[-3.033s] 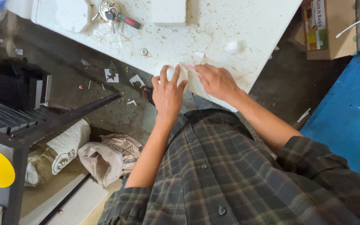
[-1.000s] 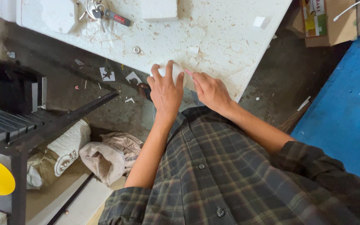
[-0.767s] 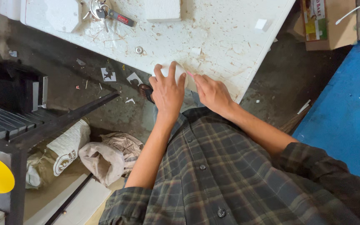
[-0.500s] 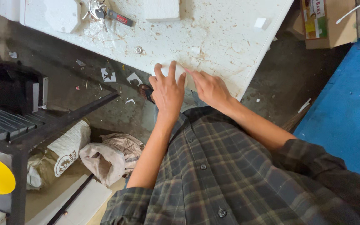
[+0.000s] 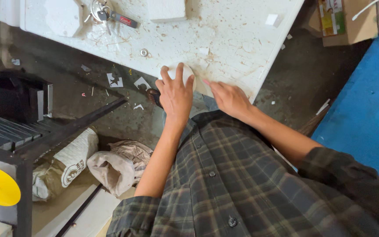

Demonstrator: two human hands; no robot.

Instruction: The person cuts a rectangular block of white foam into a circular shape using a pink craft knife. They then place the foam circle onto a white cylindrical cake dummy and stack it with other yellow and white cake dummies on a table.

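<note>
Your left hand [image 5: 176, 94] lies spread flat on the white piece [image 5: 185, 72] at the worktable [image 5: 224, 44] edge; right hand [image 5: 230, 97] flat beside it, gripping nothing; keep pressure even.

Left hand [image 5: 176, 93] flat, fingers spread, right hand [image 5: 230, 97] pressing

White table [image 5: 242, 39] — keys [image 5: 104, 13], foam block [image 5: 166, 8].

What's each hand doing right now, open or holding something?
Left hand: open, fingers spread flat over a white piece.
Right hand: open, resting on the table edge, holding nothing.
</note>
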